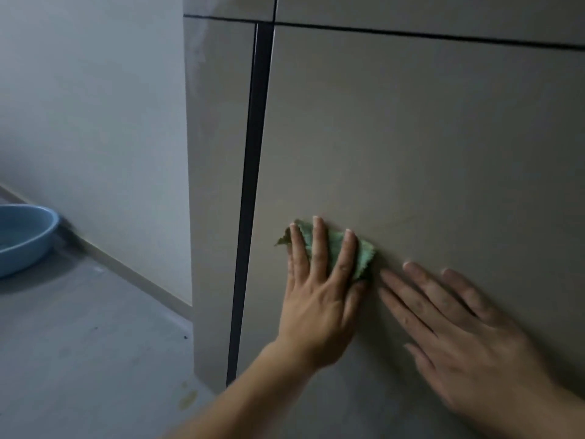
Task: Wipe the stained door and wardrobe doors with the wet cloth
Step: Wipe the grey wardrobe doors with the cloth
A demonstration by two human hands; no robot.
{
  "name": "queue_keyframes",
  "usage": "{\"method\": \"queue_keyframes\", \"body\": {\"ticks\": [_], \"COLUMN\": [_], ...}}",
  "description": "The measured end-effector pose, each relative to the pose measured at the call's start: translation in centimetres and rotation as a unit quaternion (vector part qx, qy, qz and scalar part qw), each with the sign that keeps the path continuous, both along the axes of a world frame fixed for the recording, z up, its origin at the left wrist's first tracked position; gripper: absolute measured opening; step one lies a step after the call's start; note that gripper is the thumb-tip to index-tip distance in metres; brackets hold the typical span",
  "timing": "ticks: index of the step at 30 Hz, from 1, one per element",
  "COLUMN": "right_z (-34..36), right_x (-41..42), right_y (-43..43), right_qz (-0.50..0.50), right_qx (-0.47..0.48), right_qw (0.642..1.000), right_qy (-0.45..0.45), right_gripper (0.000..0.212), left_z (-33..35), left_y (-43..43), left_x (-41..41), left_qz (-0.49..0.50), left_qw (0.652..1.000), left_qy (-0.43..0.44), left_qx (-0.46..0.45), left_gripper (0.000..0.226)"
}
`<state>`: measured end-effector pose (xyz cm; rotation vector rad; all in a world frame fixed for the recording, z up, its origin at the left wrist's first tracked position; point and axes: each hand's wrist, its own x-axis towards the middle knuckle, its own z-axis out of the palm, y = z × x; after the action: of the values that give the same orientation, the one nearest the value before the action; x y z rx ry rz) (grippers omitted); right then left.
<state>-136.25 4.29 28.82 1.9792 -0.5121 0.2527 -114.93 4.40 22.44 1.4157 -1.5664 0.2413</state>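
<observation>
A beige wardrobe door (411, 137) fills the right of the view, with a dark vertical gap along its left edge. My left hand (319, 296) presses a small green cloth (364, 258) flat against the door's lower part, fingers straight and spread over it. Faint yellowish streaks show on the panel just right of and above the cloth. My right hand (465, 331) lies flat on the door beside the cloth, fingers straight, holding nothing.
A narrow beige side panel (218, 153) stands left of the gap. A blue basin (22, 236) with water sits on the grey floor (95, 343) at the far left, by the white wall (95, 106). A small yellowish stain marks the floor near the wardrobe's foot.
</observation>
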Motion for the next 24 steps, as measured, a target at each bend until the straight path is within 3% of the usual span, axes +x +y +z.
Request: {"method": "queue_keyframes", "body": {"ticks": [6, 8, 13, 15, 20, 22, 24], "right_z": [0.3, 0.3, 1.9, 2.7, 3.3, 3.5, 3.6], "right_x": [-0.1, -0.3, -2.8, -4.2, -6.5, -7.2, -8.0], "right_y": [-0.6, -0.6, 0.1, 0.5, 0.7, 0.8, 0.8], "right_qz": [0.021, 0.023, 0.004, -0.005, 0.01, 0.016, 0.026], "right_qx": [0.012, 0.014, -0.004, -0.019, -0.013, -0.012, -0.014], "right_qw": [1.0, 1.0, 1.0, 0.999, 0.999, 0.999, 0.998], "right_qy": [-0.005, -0.005, -0.023, -0.031, -0.041, -0.042, -0.049], "right_gripper": [0.064, 0.062, 0.064, 0.064, 0.066, 0.066, 0.065], "left_z": [13.7, 13.7, 7.8, 9.4, 16.6, 16.4, 15.0], "left_y": [-3.4, -3.1, -0.7, -1.6, -2.8, -2.1, -0.7], "left_x": [5.5, 4.5, -0.1, 1.8, 2.6, -1.8, -7.4], "left_qz": [0.059, 0.052, -0.004, 0.025, 0.071, 0.056, 0.016], "left_qw": [0.985, 0.989, 0.999, 0.999, 0.973, 0.976, 0.99], "left_qy": [0.152, 0.126, -0.036, -0.023, 0.218, 0.209, 0.139], "left_qx": [-0.058, -0.063, -0.025, -0.015, -0.032, -0.036, -0.037], "left_gripper": [0.071, 0.071, 0.063, 0.065, 0.073, 0.073, 0.071]}}
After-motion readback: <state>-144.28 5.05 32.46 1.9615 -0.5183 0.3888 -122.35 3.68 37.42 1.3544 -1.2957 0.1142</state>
